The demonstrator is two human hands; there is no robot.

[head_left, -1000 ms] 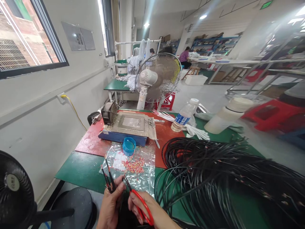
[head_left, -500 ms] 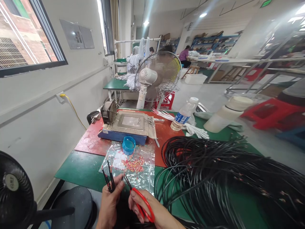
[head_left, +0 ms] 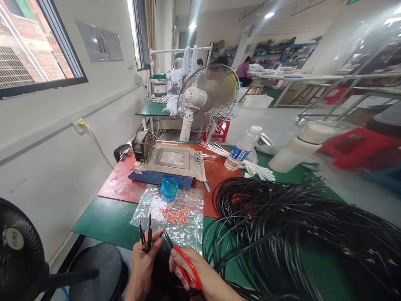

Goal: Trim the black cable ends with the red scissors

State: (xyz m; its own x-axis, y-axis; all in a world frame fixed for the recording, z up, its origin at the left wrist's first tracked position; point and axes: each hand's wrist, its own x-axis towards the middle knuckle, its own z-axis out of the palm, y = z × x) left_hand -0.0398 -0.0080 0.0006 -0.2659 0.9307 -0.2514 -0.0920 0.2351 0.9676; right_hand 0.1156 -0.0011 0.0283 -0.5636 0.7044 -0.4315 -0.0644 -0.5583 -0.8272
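Note:
Several black cables [head_left: 149, 234] stick up out of my left hand [head_left: 144, 255], which is closed around them near the table's front edge. Reddish wire ends show at some of their tips. My right hand [head_left: 184, 265] grips red-handled scissors [head_left: 189, 263], with the dark blades pointing up and left. The blade tips meet a cable end at my left thumb and fingertips; whether they touch it I cannot tell. Just beyond both hands lies a clear plastic bag [head_left: 196, 234] scattered with small red and yellow bits [head_left: 177, 214].
A large pile of black cables [head_left: 269, 217] covers the right side. Behind the bag are a blue cup [head_left: 169, 190] and a blue-based heating plate [head_left: 161, 179] with a small fan [head_left: 143, 146]. A water bottle [head_left: 242, 150] and white bottle [head_left: 296, 150] stand farther right. A black fan [head_left: 19, 251] is at left.
The cables in my left hand have tilted slightly and shifted a little to the right. My right hand keeps the scissors at almost the same spot.

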